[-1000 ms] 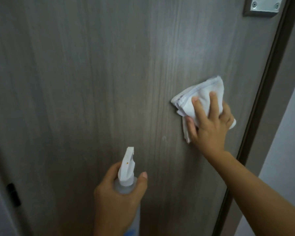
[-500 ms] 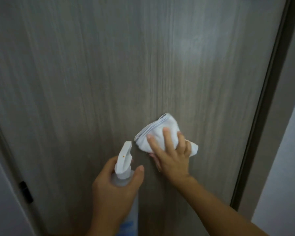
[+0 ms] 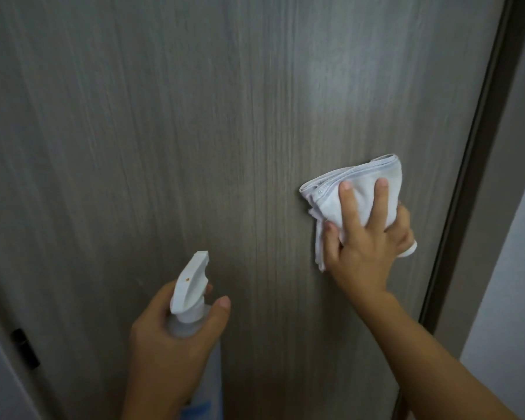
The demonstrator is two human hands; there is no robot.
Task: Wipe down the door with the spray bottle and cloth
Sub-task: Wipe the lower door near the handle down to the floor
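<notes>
The grey-brown wood-grain door (image 3: 164,131) fills the head view. A folded white cloth (image 3: 361,201) lies against it at the right. My right hand (image 3: 367,253) presses the cloth to the door, two fingers spread on top, thumb and outer fingers curled round its bunched edges. A white-headed spray bottle (image 3: 191,283) stands upright at the lower middle, nozzle pointing up toward the door. My left hand (image 3: 167,353) grips its neck, thumb on the right side. The bottle's lower body is cut off by the frame edge.
The dark door frame (image 3: 479,147) runs down the right side, close to the cloth. Beyond it is a pale wall (image 3: 512,298). A small black fitting (image 3: 25,347) sits on the door's left edge, low down.
My right hand swept the cloth down and left beside the bottle, then back up and right toward the frame. The left hand and bottle stayed almost in place.
</notes>
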